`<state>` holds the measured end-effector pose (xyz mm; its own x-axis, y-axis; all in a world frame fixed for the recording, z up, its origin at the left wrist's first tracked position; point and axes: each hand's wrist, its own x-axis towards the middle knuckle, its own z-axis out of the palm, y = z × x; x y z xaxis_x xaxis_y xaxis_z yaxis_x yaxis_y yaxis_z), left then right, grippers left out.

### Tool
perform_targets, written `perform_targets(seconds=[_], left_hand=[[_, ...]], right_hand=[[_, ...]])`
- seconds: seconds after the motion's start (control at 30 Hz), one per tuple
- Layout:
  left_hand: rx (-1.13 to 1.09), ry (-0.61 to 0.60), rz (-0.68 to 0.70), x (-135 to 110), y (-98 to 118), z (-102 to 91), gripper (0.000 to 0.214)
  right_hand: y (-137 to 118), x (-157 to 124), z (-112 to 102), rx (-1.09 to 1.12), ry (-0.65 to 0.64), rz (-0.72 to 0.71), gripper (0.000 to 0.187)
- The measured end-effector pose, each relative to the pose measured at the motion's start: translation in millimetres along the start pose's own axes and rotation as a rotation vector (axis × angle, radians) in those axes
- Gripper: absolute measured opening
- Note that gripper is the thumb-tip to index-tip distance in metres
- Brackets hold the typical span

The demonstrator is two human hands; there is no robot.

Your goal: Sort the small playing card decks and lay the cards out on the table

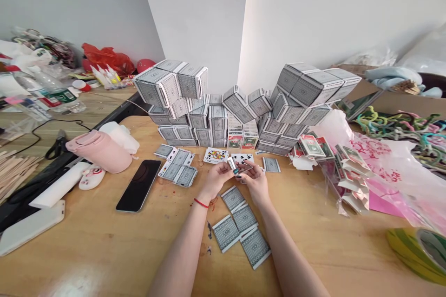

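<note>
Grey card boxes [181, 116] rise in a stacked wall of roughly thirty along the far side of a wooden table [87, 250], with a few red-faced packs [243, 135] tucked in at its base. Near the middle of the table, the left hand [216, 181] and right hand [255, 181] almost meet, both half-closed, with fingers curled. Between their fingertips they pinch one small pack [232, 166], held upright; its white edge shows, but the fingers hide most of it. A red cord [201, 203] circles the left wrist. Four flat grey boxes [239, 225] lie just in front of the hands, and four more [176, 166] sit to their left, while a single one [271, 164] lies to their right. Two face-up cards [228, 157] lie just beyond the fingers, one partly fanned. Further left are one black phone [138, 185] and one pink flask [99, 151]. To the right, a loose heap of opened card boxes [350, 176] rests on a pink plastic bag [386, 171], and one roll of yellow-green tape [416, 255] sits at the table's corner. Colored twisted cords [399, 130] lie beyond the bag.
</note>
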<state>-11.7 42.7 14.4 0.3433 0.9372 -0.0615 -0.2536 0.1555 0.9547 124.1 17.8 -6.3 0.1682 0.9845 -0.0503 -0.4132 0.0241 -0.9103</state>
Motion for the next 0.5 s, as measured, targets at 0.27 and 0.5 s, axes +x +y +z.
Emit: perform_targets(seconds=[0.27,0.5], left_hand=[[0.051,0.030,0.068,-2.3,5.2,6.2,0.022],[0.121,0.020,0.069,-1.6,-2.4,6.8,0.022]], right_hand=[[-5.7,1.0,-0.1,0.193,-0.021,0.020,0.043],[-8.2,0.8,-0.6,0.243,-0.088,0.012,0.041]])
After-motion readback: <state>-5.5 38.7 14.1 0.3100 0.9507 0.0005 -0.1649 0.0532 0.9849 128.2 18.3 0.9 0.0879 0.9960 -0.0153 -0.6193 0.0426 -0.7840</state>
